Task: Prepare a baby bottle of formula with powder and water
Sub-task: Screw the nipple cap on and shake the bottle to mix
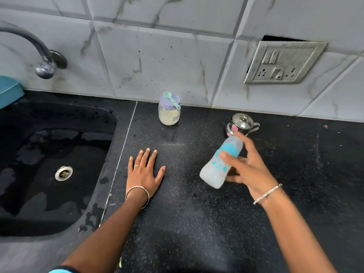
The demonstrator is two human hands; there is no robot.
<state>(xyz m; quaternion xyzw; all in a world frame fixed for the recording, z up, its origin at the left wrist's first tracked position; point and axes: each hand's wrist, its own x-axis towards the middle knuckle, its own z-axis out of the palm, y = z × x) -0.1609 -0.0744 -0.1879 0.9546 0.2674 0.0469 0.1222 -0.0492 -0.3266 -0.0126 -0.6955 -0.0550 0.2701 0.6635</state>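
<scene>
My right hand [249,170] grips a baby bottle [220,164] with a blue collar, tilted and blurred above the black counter [197,213]. Milky white fills the bottle. My left hand [144,170] lies flat on the counter, fingers spread, holding nothing. Near the wall stands a small jar of pale powder [169,112] with a purple lid. A green scoop [172,99] rests across that lid. Behind the bottle's top stands a small steel pot [241,124] with its lid on.
A wet black sink [55,170] with a metal drain lies to the left, under a curved tap [39,56]. A teal object [8,90] sits at the far left edge. A switch and socket plate [281,63] hangs loose on the tiled wall.
</scene>
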